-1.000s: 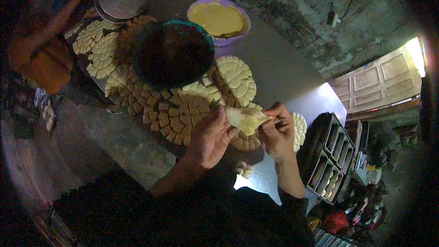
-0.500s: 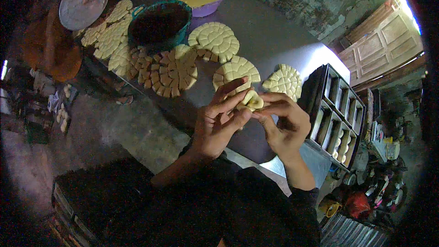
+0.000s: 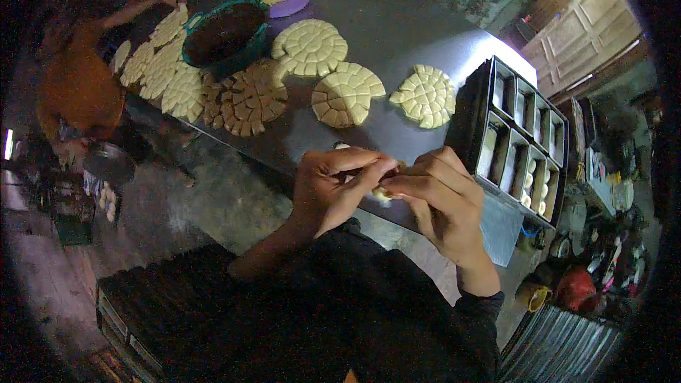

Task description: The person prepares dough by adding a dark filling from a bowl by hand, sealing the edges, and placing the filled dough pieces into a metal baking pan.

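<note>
A small piece of pale dough is pinched between my two hands over the near edge of the table; fingers cover most of it. My left hand has its thumb and index finger closed on the dough. My right hand presses on it from the other side with bent fingers. Beyond them lie pale dough rounds scored into wedges: one just ahead, one farther back and one to the right. A brown cut dough round sits to the left.
Joined metal baking tins stand at right, some holding dough balls. A teal basin of dark filling and a purple basin of yellow filling stand behind. At left, a person in orange reaches toward more cut dough.
My fingers have closed over the dough, which showed openly before, and both hands are slightly lower. The person's round tray has left the table's far-left corner; a dark round thing now hangs lower beside them.
</note>
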The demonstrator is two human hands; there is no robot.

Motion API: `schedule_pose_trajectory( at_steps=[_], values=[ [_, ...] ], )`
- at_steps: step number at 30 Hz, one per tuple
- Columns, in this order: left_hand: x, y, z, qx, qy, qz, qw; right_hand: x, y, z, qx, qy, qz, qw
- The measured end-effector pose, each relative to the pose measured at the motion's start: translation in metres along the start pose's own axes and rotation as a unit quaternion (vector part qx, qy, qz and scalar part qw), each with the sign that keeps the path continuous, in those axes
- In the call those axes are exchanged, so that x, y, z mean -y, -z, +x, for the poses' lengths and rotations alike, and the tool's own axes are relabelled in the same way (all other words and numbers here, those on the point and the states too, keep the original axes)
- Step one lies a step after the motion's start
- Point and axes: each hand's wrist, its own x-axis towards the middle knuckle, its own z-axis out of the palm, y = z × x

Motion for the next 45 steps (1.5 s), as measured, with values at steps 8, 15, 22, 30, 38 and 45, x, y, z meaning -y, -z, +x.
schedule_pose_trajectory(
  at_steps=[8, 15, 22, 30, 38, 45],
  values=[
    [0.034, 0.060, 0.013, 0.202, -0.076, -0.005, 0.976, -0.003, -0.057, -0.007, -0.094, -0.229, 0.188, 0.950],
    [0.073, 0.108, 0.035, 0.180, 0.181, -0.204, 0.945, 0.000, -0.113, 0.019, -0.045, -0.214, 0.035, 0.975],
    [0.127, 0.149, 0.045, 0.216, 0.416, -0.219, 0.855, -0.015, -0.167, 0.031, -0.064, -0.354, -0.046, 0.932],
    [0.196, 0.153, 0.027, 0.274, 0.268, -0.168, 0.908, -0.031, -0.235, -0.038, -0.215, -0.664, 0.291, 0.654],
    [0.233, 0.164, 0.064, 0.229, 0.079, 0.231, 0.942, -0.114, -0.216, -0.109, -0.179, -0.603, -0.114, 0.769],
    [0.257, 0.177, 0.105, 0.350, -0.290, 0.330, 0.827, -0.144, -0.197, -0.120, -0.119, -0.578, -0.101, 0.801]
  ],
)
